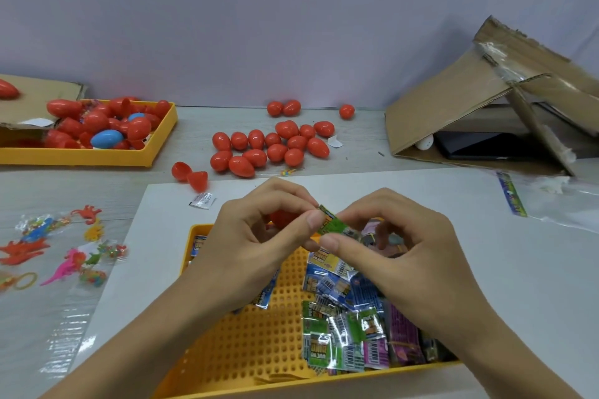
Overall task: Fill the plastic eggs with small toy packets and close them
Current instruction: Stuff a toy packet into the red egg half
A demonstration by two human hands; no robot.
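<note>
Pinching now: both hands are meeting above the near yellow tray (pixel 246 343), sharing one small green packet (pixel 331 223).
Left hand (pixel 256 236): thumb and forefinger are curling onto the packet's left end; a red egg piece (pixel 283 218) is showing behind the other curled fingers, though whether they are holding it cannot be told.
Right hand (pixel 402 253): thumb and forefinger are nipping the packet's right end, the other fingers bending loosely.
Packet pile (pixel 350 324): green, blue and purple packets are lying heaped in the right part of the near tray.
Closed red eggs (pixel 272 147): sitting clustered on the table, far of the hands.
Open egg halves (pixel 189 174): lying just left of that cluster.
Far tray (pixel 155 146): standing at far left, holding red eggs and blue eggs (pixel 107 138).
Rubber toys (pixel 48 253): lying at near left in clear wrappers.
Cardboard box (pixel 486 107): leaning at far right.
</note>
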